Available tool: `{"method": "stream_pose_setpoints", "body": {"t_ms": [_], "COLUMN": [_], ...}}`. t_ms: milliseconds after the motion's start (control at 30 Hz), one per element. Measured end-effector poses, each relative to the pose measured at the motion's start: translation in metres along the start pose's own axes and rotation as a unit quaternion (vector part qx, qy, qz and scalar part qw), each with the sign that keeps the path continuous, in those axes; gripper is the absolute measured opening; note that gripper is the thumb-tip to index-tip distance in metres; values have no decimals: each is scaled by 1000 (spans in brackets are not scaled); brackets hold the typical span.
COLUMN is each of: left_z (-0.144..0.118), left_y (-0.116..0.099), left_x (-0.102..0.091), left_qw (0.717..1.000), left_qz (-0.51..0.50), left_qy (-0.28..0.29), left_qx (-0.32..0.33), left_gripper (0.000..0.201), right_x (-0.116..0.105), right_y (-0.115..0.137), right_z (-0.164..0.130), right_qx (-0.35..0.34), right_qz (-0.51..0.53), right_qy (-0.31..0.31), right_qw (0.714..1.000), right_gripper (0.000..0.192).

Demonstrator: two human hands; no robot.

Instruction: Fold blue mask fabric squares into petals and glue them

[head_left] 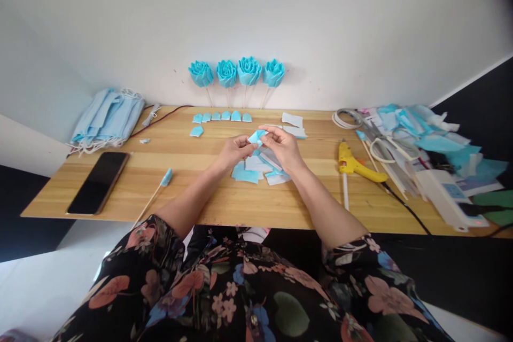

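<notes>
Between my two hands is a small blue and white piece of mask fabric (pixel 257 137), partly folded. My left hand (pixel 236 150) pinches its left side, and my right hand (pixel 281 145) grips its right side with thumb and fingers. Below them lie loose cut fabric pieces (pixel 245 173), partly hidden by my hands. Several folded blue petals (pixel 226 116) form a row farther back, with a single petal (pixel 196 131) in front of them. To the left, a stick with a blue wrapped tip (pixel 166 177) rests over the table's front edge.
Blue fabric roses (pixel 226 73) on sticks lean at the wall. Stacked face masks (pixel 106 117) and a phone (pixel 98 183) lie left. On the right are a yellow glue gun (pixel 355 164), scissors (pixel 382 150), a tape roll (pixel 345 118), a power strip (pixel 449 200) and fabric scraps (pixel 441 143).
</notes>
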State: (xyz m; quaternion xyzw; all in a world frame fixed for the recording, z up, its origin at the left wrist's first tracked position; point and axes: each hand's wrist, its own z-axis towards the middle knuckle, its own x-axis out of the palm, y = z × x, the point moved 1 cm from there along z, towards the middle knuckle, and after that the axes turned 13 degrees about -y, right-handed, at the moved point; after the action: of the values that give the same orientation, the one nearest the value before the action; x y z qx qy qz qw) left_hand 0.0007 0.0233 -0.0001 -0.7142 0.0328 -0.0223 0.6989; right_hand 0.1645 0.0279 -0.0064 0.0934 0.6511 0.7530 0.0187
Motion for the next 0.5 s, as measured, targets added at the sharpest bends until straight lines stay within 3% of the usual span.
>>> {"method": "stream_pose_setpoints", "body": {"t_ms": [200, 400, 500], "left_z": [-3, -6, -7], "left_y": [-3, -5, -6], "left_x": [-1, 0, 0], "left_qw": [1000, 999, 998], "left_qz": [-17, 8, 15], "left_qy": [18, 46, 57], "left_qx": [2, -2, -5], "left_gripper": [37, 35, 35], "right_x": [-3, -1, -1], "right_y": [5, 9, 8], "right_z": [-1, -3, -2], "right_qx": [7, -2, -13], "right_qz": [-2, 14, -9], "right_qy": [-27, 26, 11], "right_qw": [1000, 1000, 1000], "right_gripper": [41, 51, 48]}}
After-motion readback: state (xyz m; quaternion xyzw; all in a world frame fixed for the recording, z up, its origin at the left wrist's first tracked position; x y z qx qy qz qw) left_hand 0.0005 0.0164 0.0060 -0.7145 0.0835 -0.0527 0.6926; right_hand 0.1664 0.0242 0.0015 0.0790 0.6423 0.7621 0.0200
